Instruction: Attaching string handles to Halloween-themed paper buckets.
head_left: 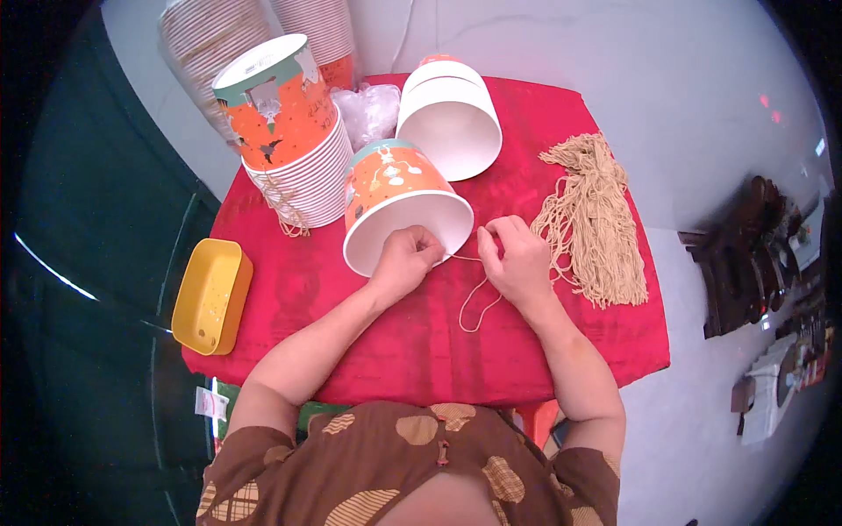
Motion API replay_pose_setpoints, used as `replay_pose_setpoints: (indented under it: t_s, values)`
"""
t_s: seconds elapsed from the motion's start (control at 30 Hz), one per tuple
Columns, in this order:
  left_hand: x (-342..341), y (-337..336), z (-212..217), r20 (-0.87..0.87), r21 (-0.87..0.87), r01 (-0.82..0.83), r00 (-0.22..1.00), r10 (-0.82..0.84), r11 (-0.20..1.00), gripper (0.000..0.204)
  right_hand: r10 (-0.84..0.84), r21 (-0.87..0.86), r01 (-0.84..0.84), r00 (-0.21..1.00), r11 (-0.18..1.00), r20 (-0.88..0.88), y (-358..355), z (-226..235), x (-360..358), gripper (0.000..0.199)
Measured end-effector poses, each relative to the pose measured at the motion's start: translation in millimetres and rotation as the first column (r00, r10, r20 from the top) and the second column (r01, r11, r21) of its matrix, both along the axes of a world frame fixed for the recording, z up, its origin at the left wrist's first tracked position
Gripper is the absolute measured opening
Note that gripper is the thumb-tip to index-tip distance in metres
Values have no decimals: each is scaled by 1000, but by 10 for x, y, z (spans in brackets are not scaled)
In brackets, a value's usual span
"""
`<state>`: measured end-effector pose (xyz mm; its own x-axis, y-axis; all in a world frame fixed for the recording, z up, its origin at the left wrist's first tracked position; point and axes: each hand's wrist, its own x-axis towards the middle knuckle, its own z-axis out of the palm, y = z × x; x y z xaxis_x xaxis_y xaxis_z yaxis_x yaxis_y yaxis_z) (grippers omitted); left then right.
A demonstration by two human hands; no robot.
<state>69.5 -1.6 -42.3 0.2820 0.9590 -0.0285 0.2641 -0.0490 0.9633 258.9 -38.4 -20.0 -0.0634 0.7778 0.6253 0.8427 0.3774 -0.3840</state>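
Your two bare hands work one thin beige cord at the mouth of one orange printed bucket, which lies on its side on the red cloth with its white opening toward you. Your left hand sits at the lower rim, thumb and fingertips pressed together, pinching the cord there. One short stretch crosses to your right hand, just beside the bucket, its fingers curled; whether their tips grip the cord you cannot tell. One slack loop lies on the cloth below, between your wrists.

Behind the bucket rest at least two white-mouthed buckets, nested on their side. At your left stands one leaning stack, its nested rims too many to count, one printed bucket uppermost and one small bunch of strands hanging against it. Two plastic-wrapped stacks rise beyond, near one bundle of clear plastic. One yellow tray sits at the left edge; one thick beige skein lies at your right.
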Motion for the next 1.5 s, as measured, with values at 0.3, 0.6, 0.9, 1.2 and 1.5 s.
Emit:
replay_pose_setpoints:
  t_s: [0.3,0.6,0.9,1.2,1.5]
  values:
    - [12,5,-24,155,-54,25,988,-16,998,10,155,-77,-173,967,982,-202,-35,-241,-281,16]
    - [10,31,-49,140,-123,38,990,-20,992,10,185,-139,-203,974,969,-127,7,-355,-243,17]
    - [8,38,-82,105,-21,34,994,-31,999,14,171,-173,-192,977,966,-128,14,-370,-303,11]
    - [41,-24,27,98,-54,40,995,-35,998,18,166,-95,-196,953,976,-254,88,-482,-311,9]
    - [0,-24,-100,-164,331,12,985,45,944,13,121,-160,-171,951,972,-285,104,-468,-298,9]
